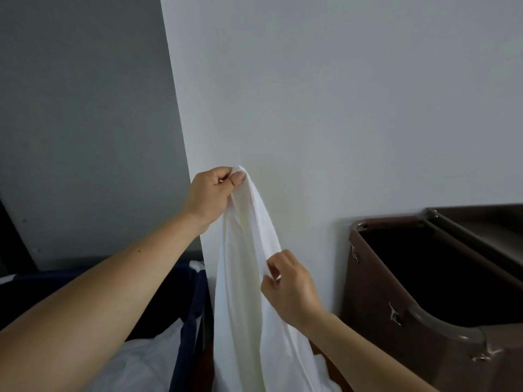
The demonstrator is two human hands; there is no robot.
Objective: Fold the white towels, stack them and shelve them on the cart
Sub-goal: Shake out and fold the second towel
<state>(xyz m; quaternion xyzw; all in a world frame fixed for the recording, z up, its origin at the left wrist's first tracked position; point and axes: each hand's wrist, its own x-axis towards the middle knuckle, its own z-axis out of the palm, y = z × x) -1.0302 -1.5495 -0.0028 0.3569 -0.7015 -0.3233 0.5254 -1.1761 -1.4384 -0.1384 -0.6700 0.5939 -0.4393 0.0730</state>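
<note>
Early stage: the left hand (208,193) and right hand (288,287) pinch an unfolded towel (243,278); the cart (430,292) holds no visible stack.

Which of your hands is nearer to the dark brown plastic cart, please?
Right. The right hand pinches the white cloth towel left of the brown cart; the left hand grips it higher, farther left.

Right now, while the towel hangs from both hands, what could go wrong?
1. The left hand holds the white towel only by a pinch at its top, and the right hand pinches one edge lower down; it might slip free.
2. The towel's lower part hangs out of view between the dark blue bin and the brown cart, so it may drag or snag there.
</note>
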